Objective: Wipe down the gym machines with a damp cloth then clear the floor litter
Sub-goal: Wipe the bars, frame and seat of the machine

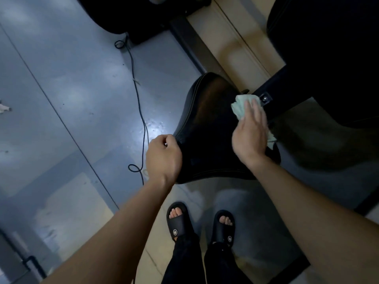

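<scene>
Black padded vinyl saddle seat with pale stitching (207, 128) at centre frame, wide end toward the bottom. Right hand (249, 132) flat on the seat's right edge, fingers straight, pressing a crumpled pale green cloth (241, 106) against the padding; cloth showing beyond the fingertips and again at the hand's right side. Left hand (164, 156) at the seat's lower left corner, grip closed with fingers curled over the padded rim. Grey-blue glossy floor (71, 89) across the left half of the frame, bright glare patch beside the seat. Thin black cable (141, 111) running down the floor from upper centre, looped near the left wrist. Scrap of white litter (4, 107) at the far left edge, well apart from the seat. Two feet in black open-toe slides (179, 220) at bottom centre, just below the seat. Dark machine bulk (328, 48) filling the upper right.
</scene>
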